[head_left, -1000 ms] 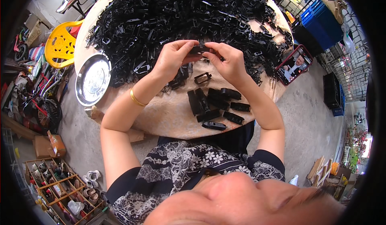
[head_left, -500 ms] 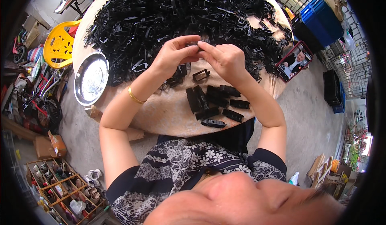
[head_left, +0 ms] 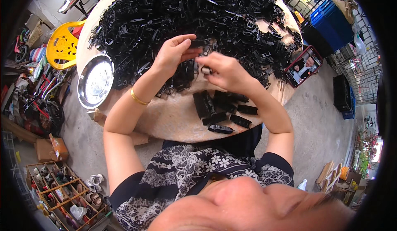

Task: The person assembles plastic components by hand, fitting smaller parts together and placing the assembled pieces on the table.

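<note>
Over the front of the heap my left hand (head_left: 173, 54) pinches a slim black plastic part (head_left: 200, 44) between thumb and fingers. My right hand (head_left: 227, 72), slightly blurred, is curled just right of it and lower, with a small black plastic piece (head_left: 206, 70) at its fingertips; most of that piece is hidden. The two hands are apart. Below the right hand, a small group of black plastic housings (head_left: 215, 118) lies near the table's front edge. Beyond both hands spreads a large heap of loose black plastic parts (head_left: 182, 14).
The round table (head_left: 165, 121) carries a shiny metal tray (head_left: 96, 81) at its left edge and a propped phone (head_left: 304, 67) at its right. A yellow chair (head_left: 62, 45) stands at the left. Blue crates (head_left: 333, 24) are at the right, a shoe rack (head_left: 66, 194) at lower left.
My hands have separated; the right came down toward me, and the left shifted slightly left. The open black frame that lay on the table below them no longer shows there.
</note>
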The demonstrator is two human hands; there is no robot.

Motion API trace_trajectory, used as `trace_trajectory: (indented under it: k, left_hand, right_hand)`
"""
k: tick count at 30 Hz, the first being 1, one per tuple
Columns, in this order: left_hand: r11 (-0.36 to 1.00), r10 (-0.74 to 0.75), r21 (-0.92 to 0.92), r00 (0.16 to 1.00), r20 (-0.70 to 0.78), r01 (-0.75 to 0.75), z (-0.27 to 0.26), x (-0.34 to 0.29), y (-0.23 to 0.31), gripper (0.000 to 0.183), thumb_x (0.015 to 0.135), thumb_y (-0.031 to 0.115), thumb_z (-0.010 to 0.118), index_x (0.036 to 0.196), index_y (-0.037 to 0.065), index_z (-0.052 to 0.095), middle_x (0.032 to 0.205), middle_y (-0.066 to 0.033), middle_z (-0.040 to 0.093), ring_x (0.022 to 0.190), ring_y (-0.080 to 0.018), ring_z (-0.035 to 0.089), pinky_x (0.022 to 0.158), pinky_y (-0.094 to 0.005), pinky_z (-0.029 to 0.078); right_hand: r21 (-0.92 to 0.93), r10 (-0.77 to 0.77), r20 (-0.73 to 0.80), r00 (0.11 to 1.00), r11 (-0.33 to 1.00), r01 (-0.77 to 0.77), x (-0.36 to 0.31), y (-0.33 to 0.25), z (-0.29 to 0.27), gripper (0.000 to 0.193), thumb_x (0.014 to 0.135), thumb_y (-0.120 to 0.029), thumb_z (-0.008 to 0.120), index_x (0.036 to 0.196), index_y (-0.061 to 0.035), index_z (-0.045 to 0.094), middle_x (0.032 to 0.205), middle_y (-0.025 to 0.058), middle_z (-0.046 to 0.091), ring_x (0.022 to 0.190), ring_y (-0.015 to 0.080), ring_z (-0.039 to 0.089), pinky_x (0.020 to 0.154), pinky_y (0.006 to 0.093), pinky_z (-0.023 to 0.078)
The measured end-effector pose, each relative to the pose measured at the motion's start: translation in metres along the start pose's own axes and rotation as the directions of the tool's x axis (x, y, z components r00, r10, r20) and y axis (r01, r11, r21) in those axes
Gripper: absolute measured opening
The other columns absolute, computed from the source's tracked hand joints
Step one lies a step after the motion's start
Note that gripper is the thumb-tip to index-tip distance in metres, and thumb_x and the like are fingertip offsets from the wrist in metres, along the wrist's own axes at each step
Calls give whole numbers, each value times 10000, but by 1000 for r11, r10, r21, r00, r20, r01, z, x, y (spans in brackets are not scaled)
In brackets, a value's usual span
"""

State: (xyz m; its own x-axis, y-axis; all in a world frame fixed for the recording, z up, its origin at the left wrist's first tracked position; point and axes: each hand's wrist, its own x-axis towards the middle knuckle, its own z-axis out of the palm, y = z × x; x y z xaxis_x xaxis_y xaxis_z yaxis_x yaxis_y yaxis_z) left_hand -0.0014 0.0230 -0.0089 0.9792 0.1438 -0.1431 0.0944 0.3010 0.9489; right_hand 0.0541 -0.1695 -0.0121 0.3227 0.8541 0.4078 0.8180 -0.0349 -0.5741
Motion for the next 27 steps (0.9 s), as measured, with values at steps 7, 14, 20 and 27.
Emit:
trace_trajectory:
  k: [7, 14, 20, 27]
  left_hand:
    - [992, -82, -86, 983, 163, 97, 13, -8, -7, 296, 942, 111, 444, 1172, -68, 500, 1111, -172, 566, 981, -250, 611, 878, -349, 518]
    - [995, -57, -69, 985, 160, 68, 13, -9, -7, 299, 940, 106, 451, 1182, -64, 499, 1101, -156, 574, 961, -237, 618, 863, -336, 525]
    - [999, 3, 34, 992, 124, -7, 14, -13, -2, 347, 892, 94, 554, 1204, -42, 492, 1040, -121, 605, 915, -178, 624, 825, -285, 531]
    - [966, 210, 118, 963, 168, -231, 16, -16, 4, 407, 869, 74, 579, 1246, -21, 457, 1009, -98, 606, 911, -146, 609, 813, -268, 530]
  right_hand:
    - [140, -15, -400, 916, 987, 78, 5, 6, -15, 305, 720, 3, 693, 1016, -1, 620, 954, 114, 609, 793, 182, 609, 682, 267, 510]
    - [62, -56, -448, 892, 994, 93, 4, 6, -7, 301, 700, -14, 720, 989, -14, 638, 967, 116, 633, 851, 222, 624, 708, 283, 521]
    - [-11, -131, -328, 935, 991, 135, 5, 17, -13, 279, 739, -18, 696, 1012, -4, 644, 1047, 110, 624, 951, 159, 591, 820, 289, 484]
    - [660, 429, 45, 902, 665, -350, 3, 14, -27, 285, 772, -112, 699, 1028, 3, 647, 1004, 69, 635, 865, 92, 588, 748, 226, 476]
